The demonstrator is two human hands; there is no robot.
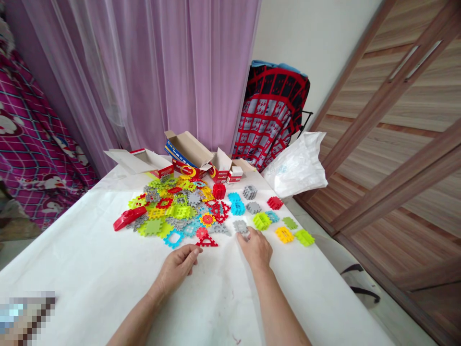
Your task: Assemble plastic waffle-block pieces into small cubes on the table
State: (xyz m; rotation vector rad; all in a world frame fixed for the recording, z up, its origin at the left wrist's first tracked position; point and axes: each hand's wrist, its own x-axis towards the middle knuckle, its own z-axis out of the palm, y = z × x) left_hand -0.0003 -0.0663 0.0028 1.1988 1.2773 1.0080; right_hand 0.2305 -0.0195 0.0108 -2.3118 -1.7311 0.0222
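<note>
My right hand (257,246) has its fingers closed at the near edge of a grey toothed plastic tile (240,226), which appears to lie on the table. My left hand (180,264) rests on the white tabletop, fingers curled in and thumb over them, with nothing visible in it. Just beyond it lie a red triangular piece (208,241) and a blue square frame piece (174,239). Further back spreads a heap of toothed building tiles and gears (182,211) in green, grey, red, yellow and blue.
Small tile stacks stand to the right: lime green (261,221), blue (237,207), yellow (284,234) and red (275,203). Open cardboard boxes (190,149) line the table's far edge, beside a white plastic bag (297,166). A long red piece (129,218) lies left of the heap.
</note>
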